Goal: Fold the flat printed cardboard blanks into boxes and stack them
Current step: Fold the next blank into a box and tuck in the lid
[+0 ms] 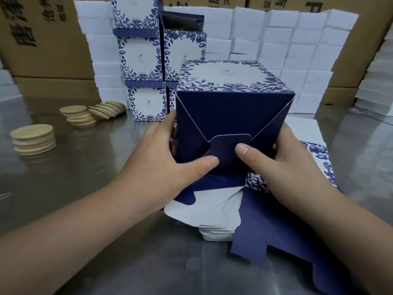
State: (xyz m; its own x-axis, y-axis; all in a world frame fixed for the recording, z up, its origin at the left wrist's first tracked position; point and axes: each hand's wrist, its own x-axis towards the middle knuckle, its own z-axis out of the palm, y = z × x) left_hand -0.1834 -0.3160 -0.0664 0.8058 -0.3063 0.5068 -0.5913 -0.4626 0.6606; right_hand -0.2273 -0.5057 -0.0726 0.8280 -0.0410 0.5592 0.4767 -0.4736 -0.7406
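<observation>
Judging progress from the head view, I put us in the middle of the run, not near either end. Both grips are on one half-made box (231, 116), held on its side just above the counter (85, 177) in front of me, its dark blue base turned toward the camera. The left grip (170, 158) curls round the box's left wall, thumb pressed flat on the base panels. The right grip (282, 167) curls round the right wall, thumb pressing on the rounded locking tab (229, 143).

The angled base flaps are folded in and the tab lies over them, but its lower-left edge stands a little proud. I judge the base not yet locked.

Done so far: finished boxes (144, 60) stand in two columns behind, against the white foam blocks (297, 60); the left column is three high.

Left to do: a pile of flat blanks (217, 233) lies under the held box, several deep, though I cannot count them. A loose blue flap (265, 220) juts toward me at lower right; I cannot tell whether it belongs to the held box or the top blank. This box needs its base seated, then stacking.

Piles of wooden discs (33, 137) sit on the counter well to the left.
</observation>
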